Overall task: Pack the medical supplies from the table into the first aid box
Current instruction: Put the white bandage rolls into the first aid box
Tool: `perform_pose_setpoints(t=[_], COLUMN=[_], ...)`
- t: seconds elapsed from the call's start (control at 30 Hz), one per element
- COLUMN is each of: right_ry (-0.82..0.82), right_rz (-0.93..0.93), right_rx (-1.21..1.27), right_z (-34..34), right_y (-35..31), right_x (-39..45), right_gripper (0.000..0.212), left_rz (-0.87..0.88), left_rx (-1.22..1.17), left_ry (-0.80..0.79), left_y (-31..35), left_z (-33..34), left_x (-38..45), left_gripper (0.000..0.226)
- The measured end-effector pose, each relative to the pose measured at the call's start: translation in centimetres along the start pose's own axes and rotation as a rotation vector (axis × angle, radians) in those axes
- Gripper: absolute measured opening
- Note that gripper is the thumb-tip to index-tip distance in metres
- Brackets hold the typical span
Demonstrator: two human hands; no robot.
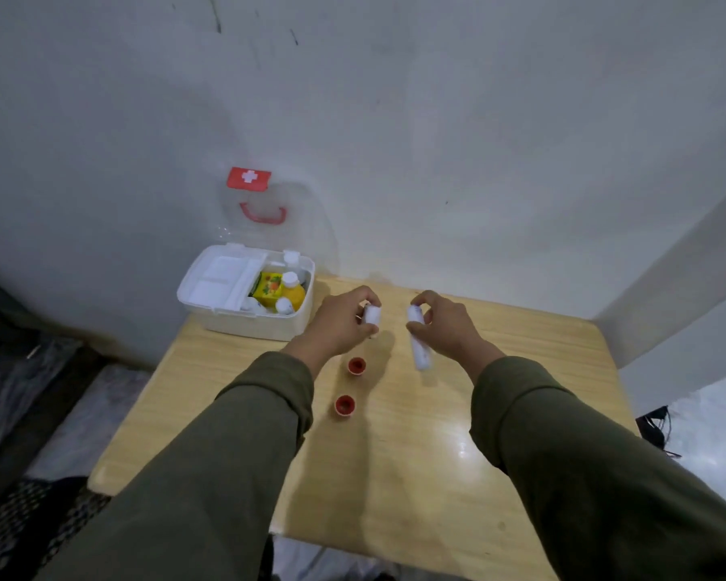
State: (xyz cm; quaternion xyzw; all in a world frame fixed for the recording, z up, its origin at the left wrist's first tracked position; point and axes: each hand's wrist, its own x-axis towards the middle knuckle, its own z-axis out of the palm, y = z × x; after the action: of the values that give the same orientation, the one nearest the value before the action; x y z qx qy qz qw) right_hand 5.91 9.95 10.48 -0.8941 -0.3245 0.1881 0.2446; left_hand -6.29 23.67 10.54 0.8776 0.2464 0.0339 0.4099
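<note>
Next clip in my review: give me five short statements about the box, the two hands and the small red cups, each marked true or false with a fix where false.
1. The first aid box stands open on the table. True.
2. The left hand is empty. False: it holds a short white roll.
3. The right hand holds a long white tube. True.
4. Both red cups lie inside the box. False: they stand on the table, between the arms.
5. The box is empty. False: a yellow carton and white-capped bottles are inside.
</note>
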Motion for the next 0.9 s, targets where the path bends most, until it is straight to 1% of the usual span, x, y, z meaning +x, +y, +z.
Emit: perform_pose_setpoints(t=[0.13, 0.3, 0.4, 0.47, 0.57, 0.73, 0.9], right_ry=[0.066, 0.137, 0.142, 0.136, 0.138, 0.136, 0.145], right_rz=[-0.027, -0.022, -0.023, -0.014, 0.019, 0.098, 0.154], right_rx=[0.071, 0.169, 0.197, 0.207, 0.229, 0.247, 0.183], right_z=[0.5, 3.0, 5.2, 7.0, 9.5, 13.4, 15.5], right_y=[-4.7, -11.9, -15.7, -18.2, -21.1, -23.6, -24.4], right_x=[1.5, 3.9, 5.3, 6.5, 8.0, 9.8, 10.8], right_gripper=[0.036, 0.035, 0.035, 0.036, 0.036, 0.037, 0.039], left_rz=[-0.023, -0.096, -0.128, -0.131, -0.119, -0.060, -0.013], left_rx=[0.013, 0.034, 0.065, 0.093, 0.132, 0.226, 0.259], left_ry=[0.070, 0.158, 0.158, 0.140, 0.073, -0.042, -0.089], left_y=[-2.3, -7.9, -11.0, -13.2, -15.8, -18.4, -19.7], left_z=[-6.1, -13.7, -17.1, -19.2, -21.0, -21.2, -21.0], left_x=[-0.5, -1.0, -0.9, -0.5, 0.3, 1.5, 2.6], left_gripper=[0.031, 0.032, 0.033, 0.034, 0.033, 0.038, 0.043])
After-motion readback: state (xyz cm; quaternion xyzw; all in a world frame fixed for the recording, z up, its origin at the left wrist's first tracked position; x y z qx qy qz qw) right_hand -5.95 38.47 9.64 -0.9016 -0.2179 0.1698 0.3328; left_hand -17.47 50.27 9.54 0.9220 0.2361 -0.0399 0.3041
